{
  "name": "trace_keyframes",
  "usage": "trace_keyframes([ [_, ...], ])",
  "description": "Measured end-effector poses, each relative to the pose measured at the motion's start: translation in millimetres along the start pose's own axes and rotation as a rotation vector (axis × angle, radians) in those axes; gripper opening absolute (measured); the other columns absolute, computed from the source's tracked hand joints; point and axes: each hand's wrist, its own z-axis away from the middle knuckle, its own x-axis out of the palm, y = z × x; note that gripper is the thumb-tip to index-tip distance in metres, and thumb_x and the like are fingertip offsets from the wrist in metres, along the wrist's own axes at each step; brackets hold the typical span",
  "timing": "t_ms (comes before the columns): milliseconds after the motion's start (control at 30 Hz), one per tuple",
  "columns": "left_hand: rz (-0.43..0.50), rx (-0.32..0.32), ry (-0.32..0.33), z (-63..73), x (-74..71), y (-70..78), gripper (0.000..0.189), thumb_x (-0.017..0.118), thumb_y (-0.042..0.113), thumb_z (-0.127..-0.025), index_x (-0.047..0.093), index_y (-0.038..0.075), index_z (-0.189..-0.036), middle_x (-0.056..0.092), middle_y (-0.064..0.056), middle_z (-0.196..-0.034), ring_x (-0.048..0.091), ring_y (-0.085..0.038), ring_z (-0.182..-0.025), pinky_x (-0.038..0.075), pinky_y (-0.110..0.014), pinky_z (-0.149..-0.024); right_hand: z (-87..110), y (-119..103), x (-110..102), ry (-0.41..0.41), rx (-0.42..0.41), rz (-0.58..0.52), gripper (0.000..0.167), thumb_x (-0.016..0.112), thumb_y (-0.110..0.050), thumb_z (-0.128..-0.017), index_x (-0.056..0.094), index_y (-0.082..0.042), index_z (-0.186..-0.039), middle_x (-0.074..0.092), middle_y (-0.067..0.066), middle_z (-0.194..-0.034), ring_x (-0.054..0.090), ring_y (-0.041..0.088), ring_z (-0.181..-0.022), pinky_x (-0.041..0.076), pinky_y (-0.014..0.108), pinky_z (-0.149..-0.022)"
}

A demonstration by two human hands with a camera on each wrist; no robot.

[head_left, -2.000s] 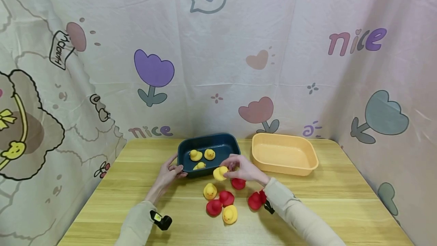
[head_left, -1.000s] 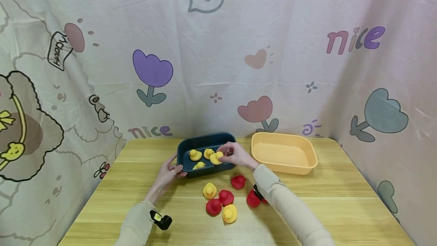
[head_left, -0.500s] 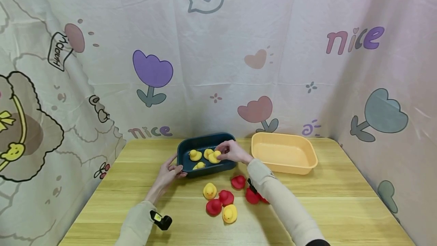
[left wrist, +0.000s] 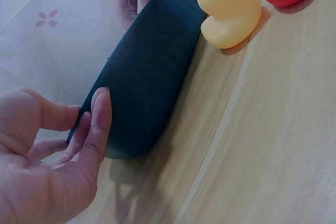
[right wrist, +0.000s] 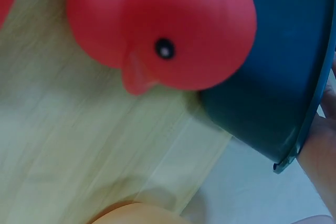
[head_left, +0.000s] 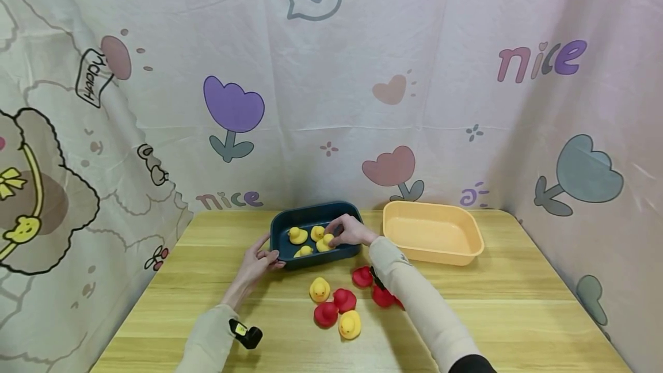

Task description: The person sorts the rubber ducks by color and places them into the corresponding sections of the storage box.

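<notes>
My left hand (head_left: 257,262) grips the near left corner of a dark blue tub (head_left: 339,255), its thumb and fingers on either side of the rim in the left wrist view. Inside the tub's right half, my right hand (head_left: 351,230) pinches a yellow rubber duck (head_left: 325,243) low beside other yellow ducks (head_left: 297,235). On the table before the tub lie two yellow rubber ducks, one nearer the tub (head_left: 319,290) and one further forward (head_left: 349,325). Several red rubber ducks (head_left: 326,315) lie around them, some partly hidden by my right sleeve.
A pale orange tub (head_left: 432,255) with nothing in it stands right of the blue one on the wooden table (head_left: 518,304). Behind the table hangs a printed cloth (head_left: 331,73). A red duck (right wrist: 184,30) looms close in the right wrist view.
My right hand has carried the yellow duck from in front of the blue tub over its rim and lowered it inside. The left hand has stayed on the tub's corner.
</notes>
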Motion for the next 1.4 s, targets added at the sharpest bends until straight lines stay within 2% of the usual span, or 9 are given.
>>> trace_keyframes([
  [100,0.002,0.0,0.0,-0.1,0.1,0.2,0.07,0.049,-0.005,-0.101,0.014,0.003,-0.161,0.06,0.001,-0.075,0.071,-0.009,-0.069,0.064,-0.025,-0.075,-1.7,-0.5,1.3,-0.013,0.017,0.002,0.028,0.079,-0.007,-0.086,0.074,-0.001,-0.113,0.074,0.014,-0.114,0.067,0.018,-0.086,0.056,0.016,-0.074],
  [367,-0.002,0.001,-0.002,-0.6,0.0,-0.8,0.069,0.049,-0.004,-0.101,0.015,0.003,-0.161,0.061,0.0,-0.075,0.071,-0.009,-0.068,0.064,-0.024,-0.075,-8.8,4.7,4.6,-0.017,-0.005,0.015,0.025,0.08,-0.006,-0.084,0.075,-0.003,-0.108,0.075,0.013,-0.111,0.063,0.009,-0.08,0.055,0.016,-0.072],
  [500,0.002,0.002,0.002,-1.4,0.2,-1.3,0.069,0.049,-0.005,-0.101,0.015,0.003,-0.161,0.061,0.0,-0.075,0.071,-0.008,-0.068,0.063,-0.024,-0.074,-9.5,6.9,5.4,-0.022,-0.019,0.028,0.026,0.079,-0.006,-0.085,0.075,-0.001,-0.11,0.075,0.014,-0.11,0.066,0.011,-0.082,0.056,0.016,-0.073],
  [667,0.01,0.0,-0.004,-1.7,0.1,-1.8,0.07,0.049,-0.005,-0.101,0.015,0.003,-0.161,0.061,0.001,-0.075,0.071,-0.008,-0.067,0.063,-0.024,-0.074,-2.5,7.0,0.5,0.0,-0.053,-0.015,0.03,0.075,-0.003,-0.087,0.071,0.004,-0.116,0.073,0.02,-0.113,0.07,0.02,-0.088,0.059,0.018,-0.074],
  [767,0.011,0.003,-0.002,-1.6,-0.1,-1.5,0.069,0.049,-0.005,-0.101,0.015,0.003,-0.161,0.061,0.001,-0.075,0.071,-0.008,-0.067,0.064,-0.024,-0.075,7.6,5.1,-5.9,0.021,-0.105,-0.039,0.031,0.074,-0.003,-0.088,0.07,0.006,-0.118,0.072,0.023,-0.114,0.068,0.022,-0.087,0.058,0.018,-0.075],
  [900,0.013,0.006,0.002,-1.2,-0.9,-0.9,0.069,0.049,-0.005,-0.101,0.015,0.002,-0.161,0.061,0.002,-0.074,0.071,-0.007,-0.067,0.063,-0.024,-0.074,26.2,1.5,-12.6,0.031,-0.204,-0.046,0.03,0.073,-0.003,-0.089,0.069,0.008,-0.117,0.071,0.025,-0.111,0.064,0.016,-0.083,0.057,0.018,-0.075],
  [1067,0.016,0.01,-0.006,-2.1,-1.4,-0.9,0.069,0.048,-0.005,-0.101,0.014,0.002,-0.161,0.061,0.001,-0.075,0.071,-0.007,-0.067,0.063,-0.023,-0.074,61.4,-2.3,-15.1,0.021,-0.279,-0.047,0.028,0.073,-0.008,-0.09,0.07,0.007,-0.114,0.071,0.023,-0.107,0.062,0.011,-0.081,0.058,0.021,-0.076],
  [1233,0.02,0.007,-0.002,-2.3,-1.1,-2.2,0.069,0.048,-0.006,-0.101,0.015,0.002,-0.161,0.062,0.0,-0.077,0.071,-0.008,-0.068,0.063,-0.022,-0.073,100.2,-2.7,-8.5,0.025,-0.27,-0.048,0.024,0.074,-0.012,-0.091,0.073,-0.004,-0.113,0.072,0.015,-0.108,0.062,0.01,-0.086,0.06,0.028,-0.081],
  [1400,0.017,0.004,0.001,-2.4,-0.7,-3.3,0.068,0.048,-0.005,-0.102,0.015,0.003,-0.161,0.062,0.0,-0.077,0.071,-0.008,-0.068,0.062,-0.022,-0.073,129.3,-0.8,5.9,0.045,-0.289,-0.05,0.021,0.075,-0.014,-0.09,0.074,-0.013,-0.111,0.073,0.012,-0.105,0.065,0.019,-0.086,0.06,0.031,-0.08],
])
